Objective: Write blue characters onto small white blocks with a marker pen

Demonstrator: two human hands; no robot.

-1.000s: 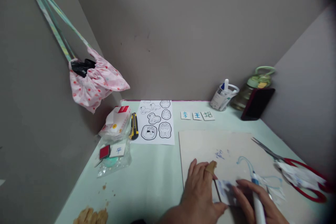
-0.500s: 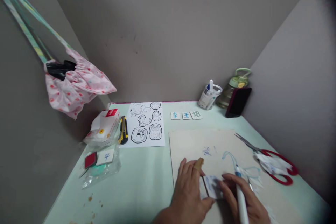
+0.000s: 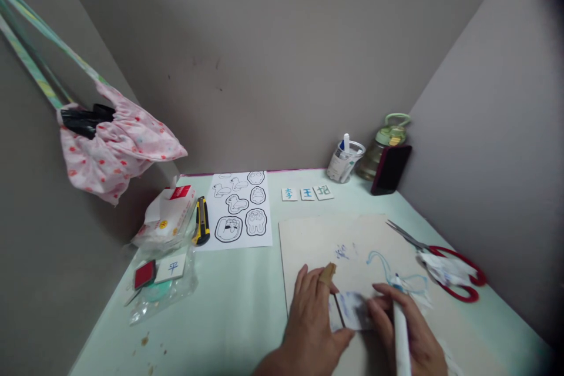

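Swinging right, the view still shows right fingers (image 3: 380, 314) gripping the pen (image 3: 400, 335), left fingers (image 3: 312, 289) spread.

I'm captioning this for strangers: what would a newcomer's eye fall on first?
Probably the pink, red-dotted cloth bag hanging at the far left. Next come the large, red-handled metal scissors at the right. Low and right of centre, the right hand holds a slim, white, blue-tipped pen.

The white pen (image 3: 400, 332), blue near its tip, was held at a slant in the right hand (image 3: 416, 332), tip directed far. The white, blue-smudged piece (image 3: 352, 310) lay near, flat on the board (image 3: 308, 238), its left edge dark.
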